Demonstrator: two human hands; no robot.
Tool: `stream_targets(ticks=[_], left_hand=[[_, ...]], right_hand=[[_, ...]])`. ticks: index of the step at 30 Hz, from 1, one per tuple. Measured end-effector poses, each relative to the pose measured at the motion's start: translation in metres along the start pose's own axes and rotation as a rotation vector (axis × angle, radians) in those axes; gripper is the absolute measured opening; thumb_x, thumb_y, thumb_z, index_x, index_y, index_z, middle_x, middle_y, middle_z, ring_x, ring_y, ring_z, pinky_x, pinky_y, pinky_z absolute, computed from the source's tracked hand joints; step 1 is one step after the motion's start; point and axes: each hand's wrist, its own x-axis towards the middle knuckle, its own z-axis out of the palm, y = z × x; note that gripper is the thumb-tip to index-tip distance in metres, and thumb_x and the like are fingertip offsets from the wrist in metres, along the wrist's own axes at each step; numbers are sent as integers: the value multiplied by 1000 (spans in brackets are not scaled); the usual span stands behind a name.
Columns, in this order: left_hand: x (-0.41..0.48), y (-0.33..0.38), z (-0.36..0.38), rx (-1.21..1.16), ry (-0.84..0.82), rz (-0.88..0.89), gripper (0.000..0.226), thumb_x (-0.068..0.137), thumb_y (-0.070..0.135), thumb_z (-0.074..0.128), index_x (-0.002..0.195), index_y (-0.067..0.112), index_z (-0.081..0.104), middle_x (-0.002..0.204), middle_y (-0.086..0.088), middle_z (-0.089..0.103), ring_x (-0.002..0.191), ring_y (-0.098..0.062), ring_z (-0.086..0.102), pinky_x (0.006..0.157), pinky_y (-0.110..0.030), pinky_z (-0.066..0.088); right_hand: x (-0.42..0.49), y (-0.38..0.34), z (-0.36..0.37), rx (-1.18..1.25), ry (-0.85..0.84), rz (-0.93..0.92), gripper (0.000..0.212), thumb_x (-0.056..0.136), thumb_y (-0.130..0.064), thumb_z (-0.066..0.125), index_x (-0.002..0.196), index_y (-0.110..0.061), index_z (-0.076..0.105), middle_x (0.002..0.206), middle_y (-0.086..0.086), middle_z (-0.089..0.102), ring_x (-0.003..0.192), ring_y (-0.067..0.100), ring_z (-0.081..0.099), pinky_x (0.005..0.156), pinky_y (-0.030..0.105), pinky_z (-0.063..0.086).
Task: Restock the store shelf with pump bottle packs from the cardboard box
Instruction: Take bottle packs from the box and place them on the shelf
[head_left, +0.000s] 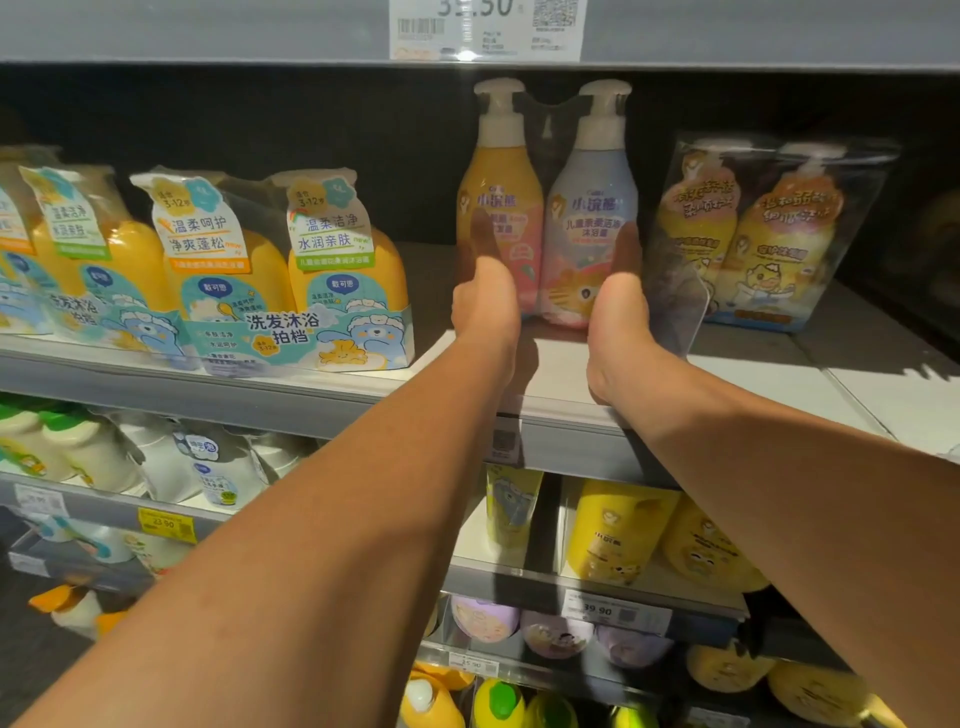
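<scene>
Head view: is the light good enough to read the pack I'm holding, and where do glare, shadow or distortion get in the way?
Head view: the held pack is lit but soft, its big print only roughly readable; glare washes out the price tag above; the shelf's back and far right sink into shadow; the clear-wrapped pack on the right looks blurred; wide-angle bending curves the shelf edges and stretches both forearms.

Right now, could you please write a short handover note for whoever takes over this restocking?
Left hand and right hand: both grip the two-bottle pump pack, one on each side.
Pack: upright at the front of the shelf, between the yellow packs on its left and a clear-wrapped pack on its right.
Done: pack is at the shelf.
Left: push it back, let go, fetch more. The cardboard box is out of view.
</scene>
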Motion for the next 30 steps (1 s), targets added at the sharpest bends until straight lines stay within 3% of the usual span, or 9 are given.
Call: stream_targets(ticks=[3,5,7,11,15,20,24,26,30], left_hand=[[3,-1,2,1,1,-10,53,100,43,30,135,9,50,127,-10,59,110,-28,57,98,-36,46],[6,1,2,3,-4,-26,52,101,43,30,137,9,48,128,-9,57,103,-23,53,94,-33,43],[3,5,0,-7,-23,-40,54,101,43,29,138,9,47,128,-10,56,104,-24,52,91,-33,42],[-5,9,-6,-34,-70,-19,58,98,50,25,137,14,48,131,-10,57,118,-27,54,99,-37,44],[-22,9,-21,93,-72,48,83,75,65,21,135,17,50,131,-9,58,116,-28,55,103,-42,42],[-55,14,-60,609,-122,311,59,97,49,40,141,10,44,143,-12,49,129,-31,47,107,-38,38],[-88,12,-93,977,-208,406,56,97,42,45,143,9,43,144,-13,49,131,-32,45,101,-35,39],[-103,10,-109,1094,-240,440,57,96,41,47,144,10,41,144,-15,49,132,-33,45,103,-37,39],[-131,0,-135,1199,-266,451,56,95,40,49,142,11,45,143,-16,49,131,-33,45,104,-38,39]], right_hand=[[1,-2,-4,-2,6,-10,38,102,-42,39,131,-22,51,115,-5,54,100,13,51,92,32,43],[-1,-7,-7,24,67,-24,14,100,-39,46,101,-28,55,92,-4,51,89,13,49,91,33,44],[-2,-9,-6,38,60,-34,17,99,-41,47,87,-29,49,83,-2,50,74,11,49,82,30,43],[2,-10,-3,-39,-10,16,43,103,-38,36,134,-12,49,116,4,55,90,14,50,79,28,40],[-15,-18,-8,-132,-48,88,50,102,-43,34,138,-11,45,122,5,54,108,21,53,91,29,42],[-62,-20,-27,-666,-151,-141,56,100,-44,33,137,-5,49,134,17,55,121,35,52,105,43,41],[-106,-25,-40,-1038,-279,-227,49,104,-33,25,128,0,52,135,26,51,122,40,49,96,38,40],[-127,-22,-45,-1220,-312,-267,52,104,-36,21,123,-2,56,136,24,52,122,37,48,89,35,36],[-163,-9,-60,-1409,-334,-300,56,101,-47,30,131,-5,55,142,17,50,129,34,45,100,34,37]])
